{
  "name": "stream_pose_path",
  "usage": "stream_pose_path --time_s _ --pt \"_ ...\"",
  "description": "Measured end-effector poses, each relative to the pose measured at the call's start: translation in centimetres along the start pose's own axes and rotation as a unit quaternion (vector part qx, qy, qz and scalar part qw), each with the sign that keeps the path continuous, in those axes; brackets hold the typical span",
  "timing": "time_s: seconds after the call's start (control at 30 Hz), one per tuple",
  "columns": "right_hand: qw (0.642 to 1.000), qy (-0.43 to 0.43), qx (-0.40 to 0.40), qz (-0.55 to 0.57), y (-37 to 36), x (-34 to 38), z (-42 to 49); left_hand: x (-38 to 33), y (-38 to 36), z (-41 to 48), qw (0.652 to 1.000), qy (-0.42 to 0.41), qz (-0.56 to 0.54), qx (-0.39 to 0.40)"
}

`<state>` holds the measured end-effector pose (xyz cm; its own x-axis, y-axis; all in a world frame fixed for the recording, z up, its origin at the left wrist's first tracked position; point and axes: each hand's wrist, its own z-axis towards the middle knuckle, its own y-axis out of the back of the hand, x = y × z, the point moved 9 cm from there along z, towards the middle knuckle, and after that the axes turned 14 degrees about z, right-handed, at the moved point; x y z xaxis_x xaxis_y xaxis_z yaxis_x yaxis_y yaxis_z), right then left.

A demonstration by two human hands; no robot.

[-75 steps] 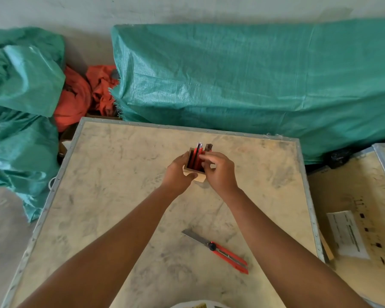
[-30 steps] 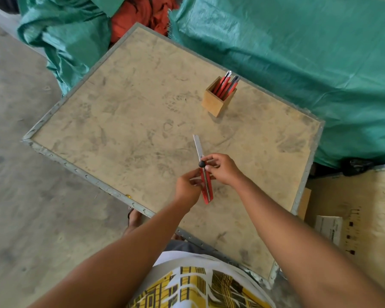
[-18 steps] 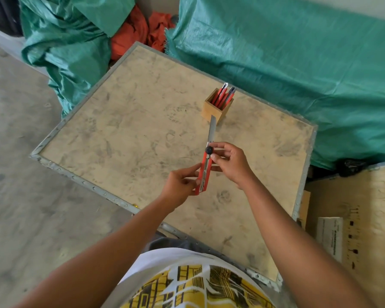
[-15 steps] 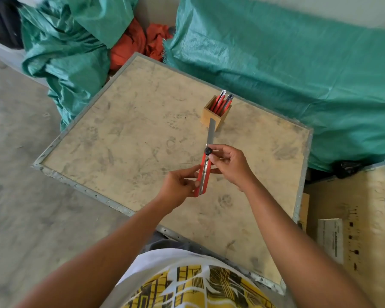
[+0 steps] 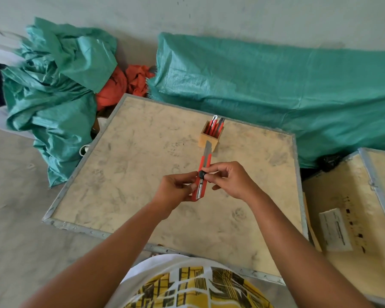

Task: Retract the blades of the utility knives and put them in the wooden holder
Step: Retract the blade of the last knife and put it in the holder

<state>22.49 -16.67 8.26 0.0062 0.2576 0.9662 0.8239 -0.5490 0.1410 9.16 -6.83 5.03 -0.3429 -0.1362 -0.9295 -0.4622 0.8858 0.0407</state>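
Utility knife [image 5: 202, 174] held mid-frame above worktop [image 5: 125, 174]: left hand [image 5: 176, 189] gripping handle, right hand [image 5: 228, 180] pinching slider. Blade partly out (sharp). Light, rigid; grip by handle. Wooden holder [image 5: 210, 140] beyond.

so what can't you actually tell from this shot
Head view, the only one:
- Wooden holder: how many knives stand inside; they overlap and are too small.
- Utility knife: its grip is covered by the left hand.
- Black knob: locked or loose; the right hand fingers pinch it.
- White label: print too small.
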Motion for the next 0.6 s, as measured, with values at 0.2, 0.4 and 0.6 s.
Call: stream_pose_path --time_s 0.2,0.4,0.6 --pt "0.998 0.028 0.004 -0.055 -2.2 1.8 -0.3 -0.9 1.9 0.6 0.999 0.003 -0.040 0.037" --pt "0.997 0.021 -0.018 -0.069 -3.7 2.6 0.2 -1.6 3.8 1.3 0.997 0.002 -0.029 0.070" --pt "0.996 0.029 -0.040 -0.072 -4.5 3.1 0.9 -2.4 4.6 2.4 0.992 -0.001 -0.025 0.127"
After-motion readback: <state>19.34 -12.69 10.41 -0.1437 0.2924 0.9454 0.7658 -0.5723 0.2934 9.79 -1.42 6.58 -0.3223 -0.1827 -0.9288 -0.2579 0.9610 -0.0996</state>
